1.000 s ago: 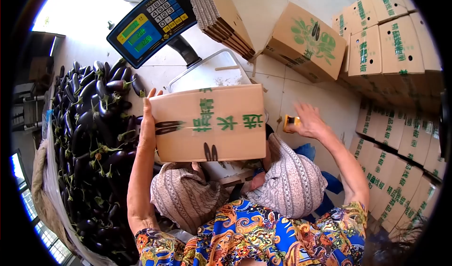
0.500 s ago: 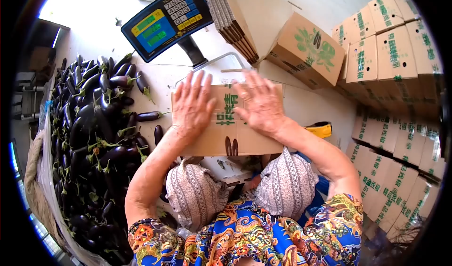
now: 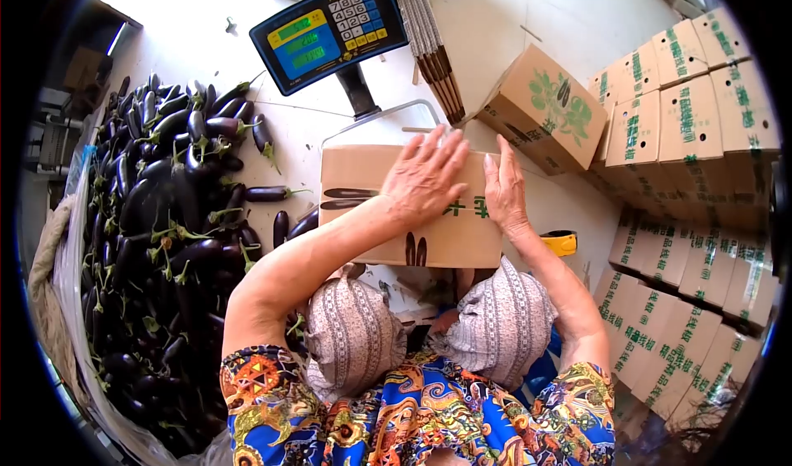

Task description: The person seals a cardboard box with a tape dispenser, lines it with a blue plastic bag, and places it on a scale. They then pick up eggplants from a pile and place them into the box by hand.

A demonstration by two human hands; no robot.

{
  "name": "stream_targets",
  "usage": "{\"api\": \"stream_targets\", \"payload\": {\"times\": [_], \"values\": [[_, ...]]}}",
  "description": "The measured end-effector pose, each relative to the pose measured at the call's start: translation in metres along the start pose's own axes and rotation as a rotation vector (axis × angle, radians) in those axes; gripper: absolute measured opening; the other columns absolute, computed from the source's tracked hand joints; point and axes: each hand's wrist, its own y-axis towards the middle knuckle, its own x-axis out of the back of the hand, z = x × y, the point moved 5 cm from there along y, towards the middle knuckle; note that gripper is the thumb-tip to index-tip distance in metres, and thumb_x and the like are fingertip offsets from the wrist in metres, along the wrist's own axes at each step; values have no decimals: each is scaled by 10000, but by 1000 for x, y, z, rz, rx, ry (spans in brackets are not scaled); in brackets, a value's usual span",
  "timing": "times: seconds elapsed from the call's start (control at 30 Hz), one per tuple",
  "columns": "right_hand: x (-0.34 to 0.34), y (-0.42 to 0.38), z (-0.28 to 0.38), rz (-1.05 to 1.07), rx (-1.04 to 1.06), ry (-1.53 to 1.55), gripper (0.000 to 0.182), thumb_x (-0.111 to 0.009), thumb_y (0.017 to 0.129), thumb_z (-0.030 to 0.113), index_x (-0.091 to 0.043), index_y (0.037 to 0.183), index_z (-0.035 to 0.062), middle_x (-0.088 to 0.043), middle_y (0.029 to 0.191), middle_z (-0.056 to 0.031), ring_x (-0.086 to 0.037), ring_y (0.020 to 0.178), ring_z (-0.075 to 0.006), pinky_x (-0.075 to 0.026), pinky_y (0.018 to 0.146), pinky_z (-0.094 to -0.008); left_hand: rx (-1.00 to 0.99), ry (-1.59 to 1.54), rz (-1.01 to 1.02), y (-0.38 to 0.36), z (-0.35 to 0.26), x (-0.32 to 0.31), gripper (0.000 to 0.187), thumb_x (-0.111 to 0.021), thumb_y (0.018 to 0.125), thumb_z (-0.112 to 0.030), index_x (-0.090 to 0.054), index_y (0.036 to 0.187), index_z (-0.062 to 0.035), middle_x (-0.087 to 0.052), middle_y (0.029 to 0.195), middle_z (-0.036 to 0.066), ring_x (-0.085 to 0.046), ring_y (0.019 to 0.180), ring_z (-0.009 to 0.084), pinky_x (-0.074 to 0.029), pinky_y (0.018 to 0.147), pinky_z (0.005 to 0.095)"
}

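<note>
A brown cardboard box (image 3: 351, 165) with printed dark eggplants and green characters sits in front of my knees. Across its top lies my left hand (image 3: 425, 177), fingers extended and palm down on the cardboard. Along the box's right side rests my right hand (image 3: 505, 190), fingers straight and pointing up, its palm turned toward the edge. Neither hand grips anything. Part of the green lettering is covered by my left hand. Just behind the box shows the metal rim of a weighing platform (image 3: 396, 110).
A heap of eggplants (image 3: 177, 194) fills the left side. The scale display (image 3: 330, 30) stands ahead, beside folded cardboard (image 3: 429, 45). A closed box (image 3: 544, 107) and stacked boxes (image 3: 685, 120) are on the right. A yellow tape dispenser (image 3: 559, 242) lies near my right forearm.
My left hand has slid right across the box top, and my right hand has moved to its right edge. Printed eggplants now show on the top's left part. The view has shifted slightly.
</note>
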Motion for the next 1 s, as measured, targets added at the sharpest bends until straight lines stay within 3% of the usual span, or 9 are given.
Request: {"api": "stream_targets", "payload": {"times": [0.2,0.27,0.37,0.47,0.5,0.6,0.7,0.83,1.0], "values": [[-7,-3,-21,187,-291,609,684,-399,1043,481,-245,1516,13,-452,1459,-184,-469,1308,-281,-368,1097,-387,365,44,-1,-67,95,43,692,-572,936,-305,-309,1532,-71,-294,1595,142,-232,1488,319,-189,1191,453],[-24,-4,-44,236,-347,895,720,-365,1036,546,-246,1531,37,-364,1534,-164,-399,1364,-254,-306,1147,-370,532,-590,-216,-95,131,21,631,-504,994,-282,-281,1547,-78,-267,1608,151,-220,1496,298,-188,1205,429],[-28,-12,-34,309,-680,1336,749,-344,1024,595,-280,1525,41,-373,1529,-120,-386,1368,-234,-281,1162,-366,708,-1513,-457,-104,134,-9,663,-280,1051,-531,-266,1554,-101,-235,1614,145,-230,1483,286,-202,1205,444],[-64,-12,-83,247,-612,1245,765,-335,1015,618,-318,1509,33,-415,1484,-100,-402,1349,-220,-320,1143,-363,785,-1781,-429,-118,138,-48,700,-299,1033,-581,-304,1537,-94,-315,1575,144,-314,1441,285,-291,1172,435],[-67,-13,-87,202,-622,1257,732,-351,1011,618,-390,1470,50,-511,1379,-96,-489,1263,-218,-406,1075,-357,795,-1811,-407,-118,134,-52,697,-304,1033,-577,-306,1536,-94,-319,1571,144,-319,1436,283,-296,1168,434],[-113,-25,-140,269,-813,1357,628,-418,1020,555,-466,1411,67,-579,1294,-91,-566,1163,-225,-483,982,-361,820,-1848,-366,-114,129,-61,688,-318,1033,-566,-312,1531,-92,-332,1560,141,-335,1421,275,-313,1155,429],[-131,-48,-181,367,-713,917,500,-489,1019,444,-512,1355,75,-606,1262,-90,-600,1116,-225,-512,928,-365,836,-1859,-308,-114,119,-64,678,-331,1033,-554,-318,1527,-90,-344,1550,138,-351,1407,268,-330,1143,424],[-105,-116,-185,494,-791,743,487,-488,1019,433,-515,1350,76,-607,1265,-88,-596,1125,-227,-509,939,-371,836,-1849,-216,-108,106,-61,666,-350,1033,-539,-326,1522,-88,-361,1536,134,-372,1388,258,-352,1126,418],[-50,-154,-184,411,-929,968,472,-487,1019,419,-519,1345,79,-608,1269,-86,-592,1137,-230,-505,953,-379,733,-1823,-6,-61,78,-50,651,-373,1032,-520,-335,1515,-85,-382,1518,129,-398,1364,246,-380,1106,410]]}}
